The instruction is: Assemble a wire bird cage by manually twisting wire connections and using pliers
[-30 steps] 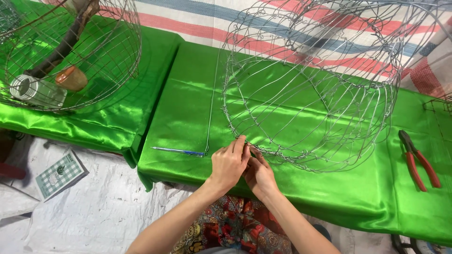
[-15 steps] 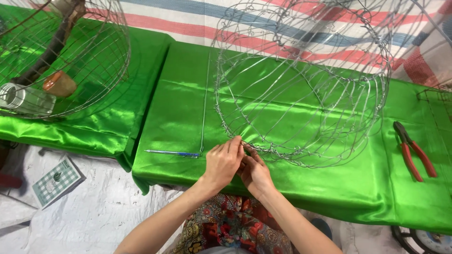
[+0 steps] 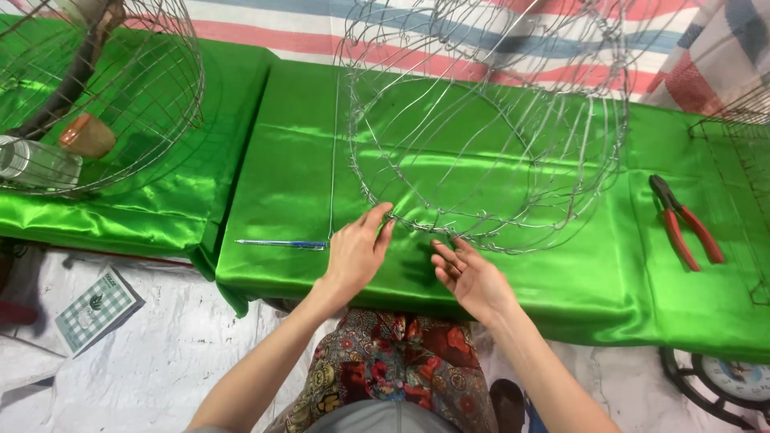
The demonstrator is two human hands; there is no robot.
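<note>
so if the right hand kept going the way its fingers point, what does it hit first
Probably the bottom ring of the wire frame: the right hand lies open with fingers aimed up-left, tips just short of that wire. Depth is hard to judge; they may already brush it.
</note>
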